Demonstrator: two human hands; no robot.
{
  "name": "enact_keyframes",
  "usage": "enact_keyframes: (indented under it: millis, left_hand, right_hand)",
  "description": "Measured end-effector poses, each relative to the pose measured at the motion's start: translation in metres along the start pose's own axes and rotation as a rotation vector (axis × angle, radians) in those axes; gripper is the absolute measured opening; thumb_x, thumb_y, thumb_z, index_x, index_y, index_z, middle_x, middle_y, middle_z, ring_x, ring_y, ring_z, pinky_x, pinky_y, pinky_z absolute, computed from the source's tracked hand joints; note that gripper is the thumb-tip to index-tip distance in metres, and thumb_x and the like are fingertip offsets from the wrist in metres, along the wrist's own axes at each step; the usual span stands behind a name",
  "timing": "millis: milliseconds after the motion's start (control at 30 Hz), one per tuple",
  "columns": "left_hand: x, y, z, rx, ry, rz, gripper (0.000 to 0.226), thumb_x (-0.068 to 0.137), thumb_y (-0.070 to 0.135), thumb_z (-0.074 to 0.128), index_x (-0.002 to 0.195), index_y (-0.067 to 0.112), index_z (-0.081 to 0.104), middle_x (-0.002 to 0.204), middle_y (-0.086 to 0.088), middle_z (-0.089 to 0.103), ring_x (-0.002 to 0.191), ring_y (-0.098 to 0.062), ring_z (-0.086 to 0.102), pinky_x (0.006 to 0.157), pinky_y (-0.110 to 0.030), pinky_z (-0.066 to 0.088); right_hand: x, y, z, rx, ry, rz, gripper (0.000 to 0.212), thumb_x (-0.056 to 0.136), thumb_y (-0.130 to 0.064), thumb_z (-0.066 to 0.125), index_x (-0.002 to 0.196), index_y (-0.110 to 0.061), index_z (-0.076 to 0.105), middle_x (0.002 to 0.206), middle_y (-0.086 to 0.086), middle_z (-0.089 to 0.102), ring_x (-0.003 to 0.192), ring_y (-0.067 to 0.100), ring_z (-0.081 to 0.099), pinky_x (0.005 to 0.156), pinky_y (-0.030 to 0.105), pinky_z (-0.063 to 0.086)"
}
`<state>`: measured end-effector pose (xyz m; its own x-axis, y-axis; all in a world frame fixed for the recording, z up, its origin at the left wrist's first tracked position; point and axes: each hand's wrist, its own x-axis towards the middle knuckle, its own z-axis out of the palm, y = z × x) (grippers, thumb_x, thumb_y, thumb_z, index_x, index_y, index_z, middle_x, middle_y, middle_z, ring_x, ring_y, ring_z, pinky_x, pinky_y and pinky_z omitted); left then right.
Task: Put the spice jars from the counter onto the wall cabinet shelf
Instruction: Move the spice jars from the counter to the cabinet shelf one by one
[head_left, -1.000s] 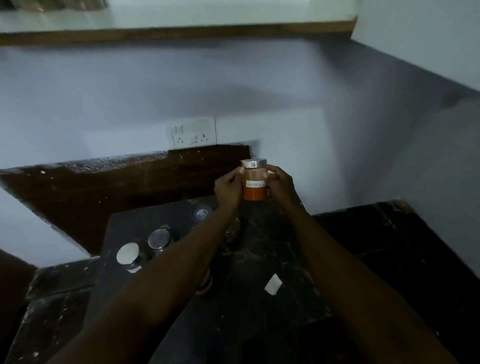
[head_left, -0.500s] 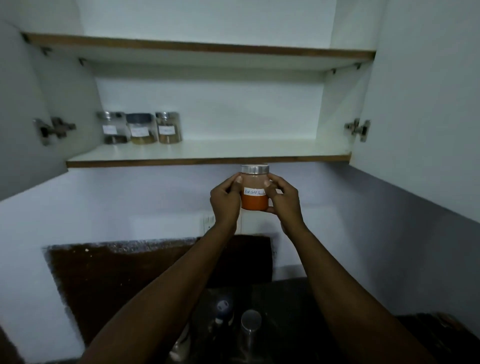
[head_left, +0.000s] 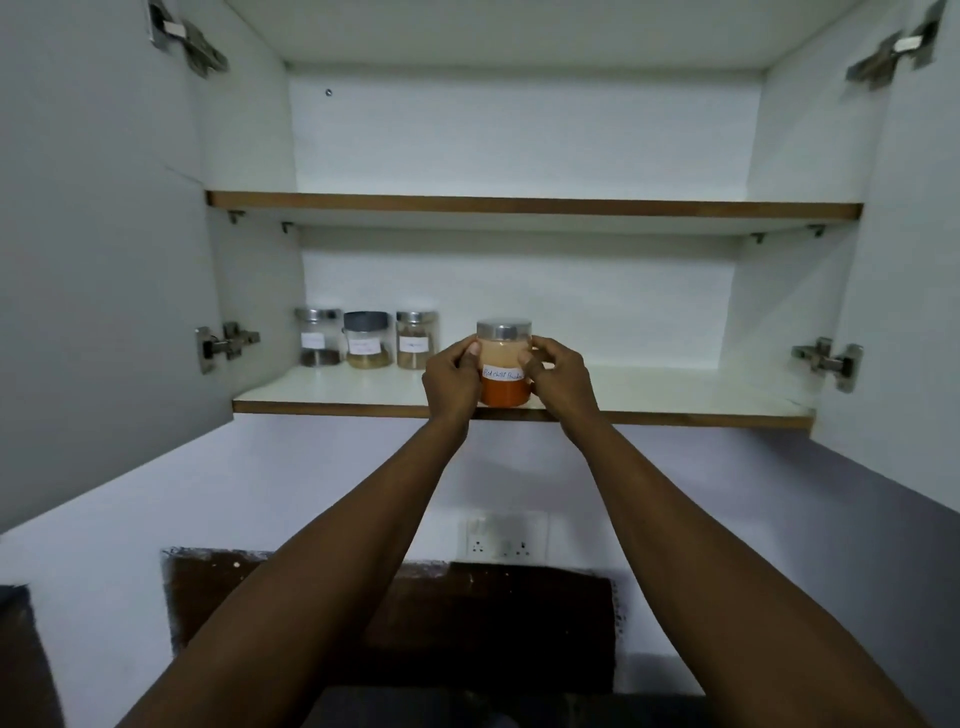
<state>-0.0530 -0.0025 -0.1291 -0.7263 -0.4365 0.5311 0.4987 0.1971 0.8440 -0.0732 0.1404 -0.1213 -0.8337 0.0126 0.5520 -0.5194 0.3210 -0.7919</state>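
A glass jar of red chilli powder (head_left: 504, 382) with a silver lid and a white label is held upright at the front edge of the lower cabinet shelf (head_left: 675, 400). My left hand (head_left: 451, 382) grips its left side and my right hand (head_left: 563, 382) its right side. Whether its base rests on the shelf is hidden by my hands. Three more labelled spice jars stand in a row at the back left of the same shelf: one nearly empty (head_left: 318, 338), one with a dark lid (head_left: 368, 340), one with brown powder (head_left: 415, 340).
Both white cabinet doors hang open, left (head_left: 104, 260) and right (head_left: 909, 286), with metal hinges. An upper shelf (head_left: 519, 204) sits above. Below the cabinet, a wall socket (head_left: 506, 535) is above a dark backsplash (head_left: 467, 618). The counter is out of view.
Both hands have lifted the chilli jar from over the counter up to the lower shelf's front edge. The view has tilted upward, so the counter jars have dropped out of sight.
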Motion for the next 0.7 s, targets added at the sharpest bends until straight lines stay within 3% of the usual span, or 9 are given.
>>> enact_keyframes:
  millis: [133, 300, 533, 700]
  left_hand:
    - [0.041, -0.019, -0.005, 0.155, 0.009, -0.064, 0.036, 0.108, 0.02, 0.05, 0.136, 0.008, 0.068, 0.14, -0.011, 0.067, 0.128, -0.029, 0.064, 0.11, -0.042, 0.054]
    - [0.081, -0.042, -0.009, 0.292, 0.017, -0.127, 0.031, 0.102, 0.017, 0.059, 0.123, 0.0, 0.074, 0.124, -0.017, 0.074, 0.116, -0.032, 0.07, 0.104, -0.046, 0.057]
    - [0.13, -0.067, -0.001, 0.392, 0.081, -0.291, 0.029, 0.092, 0.018, 0.075, 0.114, -0.001, 0.076, 0.116, -0.016, 0.077, 0.11, -0.028, 0.074, 0.103, -0.039, 0.058]
    - [0.15, -0.082, 0.009, 0.412, 0.083, -0.281, 0.035, 0.088, 0.023, 0.08, 0.115, 0.001, 0.076, 0.117, -0.013, 0.077, 0.112, -0.026, 0.074, 0.105, -0.036, 0.056]
  right_hand:
    - [0.029, 0.008, 0.036, -0.051, -0.072, 0.026, 0.047, 0.103, -0.029, 0.057, 0.147, -0.012, 0.052, 0.147, 0.008, 0.058, 0.133, 0.027, 0.058, 0.11, 0.044, 0.051]
    - [0.062, 0.015, 0.065, -0.081, -0.129, 0.06, 0.057, 0.097, -0.022, 0.065, 0.149, -0.01, 0.046, 0.149, 0.011, 0.055, 0.135, 0.029, 0.056, 0.112, 0.041, 0.047]
    - [0.105, 0.037, 0.1, -0.078, -0.155, 0.161, 0.058, 0.098, -0.017, 0.063, 0.15, -0.011, 0.04, 0.15, 0.012, 0.051, 0.136, 0.032, 0.052, 0.108, 0.036, 0.042]
    - [0.129, 0.05, 0.113, -0.093, -0.144, 0.173, 0.054, 0.1, -0.019, 0.061, 0.149, -0.008, 0.041, 0.148, 0.015, 0.051, 0.135, 0.033, 0.052, 0.106, 0.037, 0.043]
